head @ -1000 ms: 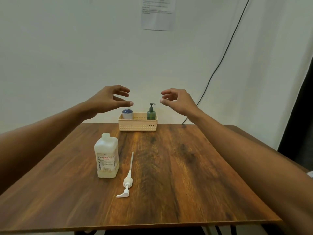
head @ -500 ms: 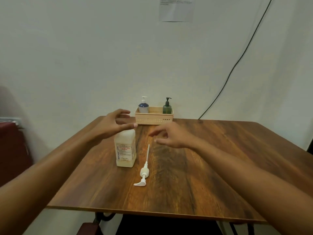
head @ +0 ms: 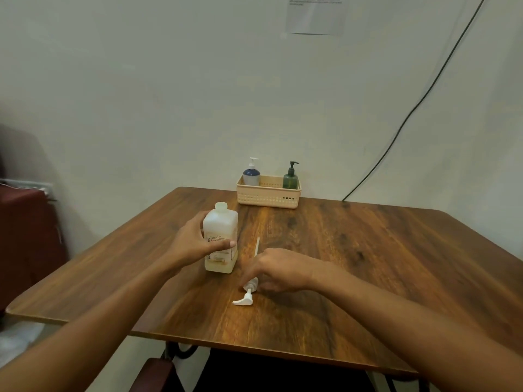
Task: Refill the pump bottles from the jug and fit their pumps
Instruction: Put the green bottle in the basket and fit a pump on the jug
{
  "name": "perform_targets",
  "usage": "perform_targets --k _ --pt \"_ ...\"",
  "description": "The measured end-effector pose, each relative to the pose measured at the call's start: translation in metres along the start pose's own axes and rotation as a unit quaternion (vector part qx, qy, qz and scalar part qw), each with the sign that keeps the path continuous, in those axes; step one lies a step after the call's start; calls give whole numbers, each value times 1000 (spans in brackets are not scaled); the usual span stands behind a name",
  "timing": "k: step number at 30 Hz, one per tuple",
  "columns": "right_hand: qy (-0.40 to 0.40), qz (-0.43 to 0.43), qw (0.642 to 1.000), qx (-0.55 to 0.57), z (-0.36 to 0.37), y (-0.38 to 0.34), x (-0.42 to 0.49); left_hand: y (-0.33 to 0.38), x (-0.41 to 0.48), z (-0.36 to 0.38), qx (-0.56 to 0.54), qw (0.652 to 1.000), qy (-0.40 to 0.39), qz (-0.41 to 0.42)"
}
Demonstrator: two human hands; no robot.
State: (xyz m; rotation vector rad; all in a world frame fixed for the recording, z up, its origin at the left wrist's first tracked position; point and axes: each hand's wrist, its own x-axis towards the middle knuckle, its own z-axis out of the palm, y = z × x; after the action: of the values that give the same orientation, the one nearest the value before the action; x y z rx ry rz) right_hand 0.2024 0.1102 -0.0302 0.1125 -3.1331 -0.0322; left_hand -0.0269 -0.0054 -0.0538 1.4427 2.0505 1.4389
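A square translucent bottle with a label and an open neck stands upright on the wooden table. My left hand wraps around its left side, thumb across the label. A loose white pump with a long dip tube lies flat just right of the bottle. My right hand rests over the pump's collar, fingers closing on it. At the table's back edge a beige basket holds a blue-and-white pump bottle and a dark green pump bottle.
A black cable runs down the wall to the table's back right. A sheet of paper hangs high on the wall. A dark red chair or case stands left of the table. A chair seat shows below the front edge.
Both hands came down from near the basket. The left hand has closed around the square bottle and the right hand has dropped onto the loose pump. The camera view shifted left and back.
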Motion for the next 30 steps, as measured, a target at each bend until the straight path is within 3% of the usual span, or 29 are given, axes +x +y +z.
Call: perform_targets --k 5,8,13,21,25,30 --pt "48 13 999 21 -5 3 -4 -2 -2 2 12 999 32 5" --pt "137 50 984 99 -29 7 -14 3 -2 3 27 999 44 16" --pt "299 106 928 196 -98 20 -47 31 4 7 26 997 41 57" --pt "489 103 813 298 -208 39 -91 90 11 38 12 993 26 118" --pt "537 93 769 334 -236 37 -98 112 14 55 7 992 12 129" --pt "544 101 757 349 -244 35 -100 126 12 70 5 990 -1 144"
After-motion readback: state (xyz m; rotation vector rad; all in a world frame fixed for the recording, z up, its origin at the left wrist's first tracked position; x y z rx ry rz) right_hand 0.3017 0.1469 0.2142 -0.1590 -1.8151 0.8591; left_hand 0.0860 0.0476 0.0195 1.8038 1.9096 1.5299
